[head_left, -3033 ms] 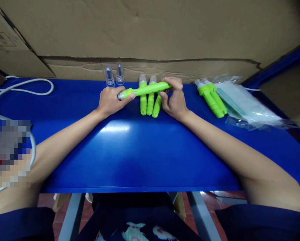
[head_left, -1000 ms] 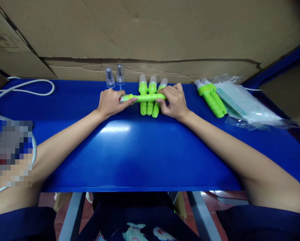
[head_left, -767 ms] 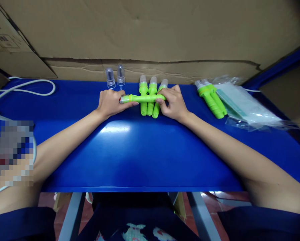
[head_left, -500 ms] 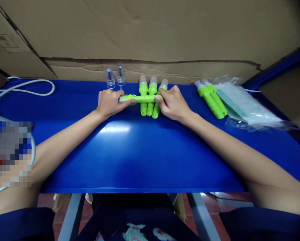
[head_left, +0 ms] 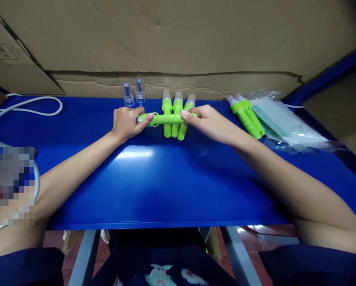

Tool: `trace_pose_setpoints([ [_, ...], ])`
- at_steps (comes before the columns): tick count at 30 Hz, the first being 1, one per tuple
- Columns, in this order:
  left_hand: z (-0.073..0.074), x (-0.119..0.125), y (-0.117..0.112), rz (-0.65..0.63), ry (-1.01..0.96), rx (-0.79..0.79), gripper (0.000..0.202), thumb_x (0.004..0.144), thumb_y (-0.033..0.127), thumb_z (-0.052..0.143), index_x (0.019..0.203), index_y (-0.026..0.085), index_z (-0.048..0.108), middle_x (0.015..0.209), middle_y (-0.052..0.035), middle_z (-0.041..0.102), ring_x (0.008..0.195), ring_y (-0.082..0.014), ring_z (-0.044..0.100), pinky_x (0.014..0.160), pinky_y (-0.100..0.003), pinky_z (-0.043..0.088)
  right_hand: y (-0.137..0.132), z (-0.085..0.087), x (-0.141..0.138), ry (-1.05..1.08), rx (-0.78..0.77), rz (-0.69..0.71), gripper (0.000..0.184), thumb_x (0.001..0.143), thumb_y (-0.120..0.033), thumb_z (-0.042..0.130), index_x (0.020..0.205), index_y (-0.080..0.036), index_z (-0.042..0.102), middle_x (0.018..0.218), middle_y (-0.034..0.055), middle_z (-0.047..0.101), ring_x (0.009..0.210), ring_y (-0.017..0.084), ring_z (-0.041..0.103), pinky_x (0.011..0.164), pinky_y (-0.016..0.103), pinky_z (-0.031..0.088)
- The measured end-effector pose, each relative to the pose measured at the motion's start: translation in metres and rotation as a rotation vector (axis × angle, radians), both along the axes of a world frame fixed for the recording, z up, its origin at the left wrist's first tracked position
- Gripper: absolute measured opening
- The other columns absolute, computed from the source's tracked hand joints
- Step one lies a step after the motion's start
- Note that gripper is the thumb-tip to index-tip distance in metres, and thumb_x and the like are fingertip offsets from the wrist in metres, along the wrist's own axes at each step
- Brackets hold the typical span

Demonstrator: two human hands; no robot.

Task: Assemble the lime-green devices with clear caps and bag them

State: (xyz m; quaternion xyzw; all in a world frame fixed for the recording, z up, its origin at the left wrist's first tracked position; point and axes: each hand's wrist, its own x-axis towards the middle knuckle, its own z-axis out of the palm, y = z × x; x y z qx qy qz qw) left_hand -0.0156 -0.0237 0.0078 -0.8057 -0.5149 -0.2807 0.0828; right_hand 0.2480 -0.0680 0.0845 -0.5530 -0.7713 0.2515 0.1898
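Note:
A slim bright-green flashlight [head_left: 167,118] lies level between my two hands above the blue table. My left hand [head_left: 126,122] is closed around its left end, where a clear tip shows beside the thumb. The thumb and fingers of my right hand [head_left: 210,120] pinch its right end. Behind and beneath it, three more green flashlights [head_left: 178,105] with clear caps lie side by side. Two loose clear caps [head_left: 127,95] stand upright just behind my left hand.
At right, more green flashlights [head_left: 248,116] lie together beside a clear plastic bag [head_left: 293,125] with white and pale-green contents. A white cable [head_left: 51,114] loops at left. Cardboard [head_left: 166,39] walls the back of the blue table [head_left: 166,182]. A blurred-out patch covers the left edge.
My right hand has shifted its grip on the flashlight's right end, its wrist turning and its fingers less curled. My left hand keeps hold. The whole view has shifted slightly.

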Motion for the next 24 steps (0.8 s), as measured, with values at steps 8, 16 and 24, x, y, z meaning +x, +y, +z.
trace_pose_setpoints([
  [8,0.006,0.007,-0.005,-0.059,0.034,0.021,0.092,0.098,0.081,0.004,0.098,0.020,0.072,0.076,-0.0105,0.073,0.069,-0.0237,0.068,0.059,-0.034,0.027,0.005,0.000,0.003,0.289,0.011,0.028,0.057,0.094,-0.071,0.062,0.069,-0.021,0.051,0.062,-0.0006,0.045,0.061,0.013,0.040,0.060,0.030,0.035],
  [16,0.008,0.010,-0.005,-0.159,-0.040,-0.036,0.089,0.101,0.077,0.004,0.122,0.017,0.066,0.109,-0.0125,0.077,0.098,-0.0261,0.074,0.068,-0.034,0.042,-0.007,0.017,0.010,0.439,0.398,-0.049,0.028,0.098,-0.039,0.067,0.080,-0.019,0.059,0.065,-0.0030,0.049,0.059,0.010,0.042,0.060,0.029,0.034],
  [24,0.008,0.012,-0.006,-0.143,-0.066,-0.066,0.076,0.106,0.068,0.009,0.114,0.020,0.068,0.111,-0.0115,0.077,0.100,-0.0246,0.073,0.073,-0.033,0.046,-0.009,0.039,0.025,0.466,0.696,-0.174,0.033,0.091,-0.046,0.069,0.074,-0.021,0.055,0.069,0.0013,0.056,0.054,0.010,0.046,0.059,0.032,0.033],
])
